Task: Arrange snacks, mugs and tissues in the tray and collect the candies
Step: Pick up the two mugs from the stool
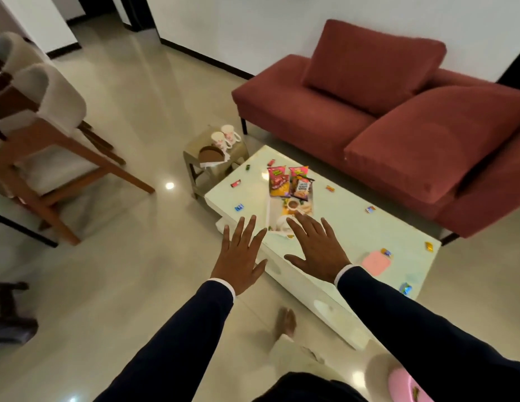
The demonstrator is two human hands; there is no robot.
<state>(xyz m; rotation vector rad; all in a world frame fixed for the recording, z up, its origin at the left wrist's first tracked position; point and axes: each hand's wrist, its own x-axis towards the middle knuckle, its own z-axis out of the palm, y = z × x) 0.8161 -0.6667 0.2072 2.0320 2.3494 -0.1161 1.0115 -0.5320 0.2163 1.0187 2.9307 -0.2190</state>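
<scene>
On the low white table (354, 227) lies a printed tray (274, 211) with several snack packets (290, 181) stacked at its far end. Wrapped candies are scattered over the table, such as a red one (236, 184), a blue one (239, 207) and an orange one (329, 188). Two white mugs (225, 137) and a brown tissue holder (210, 154) stand on a small side stool (195, 166) beyond the table. My left hand (241, 253) hovers open, fingers spread, over the table's near edge. My right hand (317, 248) is open above the tray's near end, hiding part of it.
A red sofa (398, 126) runs along the table's far side. Wooden chairs with pale cushions (50, 134) stand at the left. A pink square item (375, 264) lies on the table's right part, and a pink bowl (406, 385) shows at the bottom right. My bare foot (285, 322) is on the floor.
</scene>
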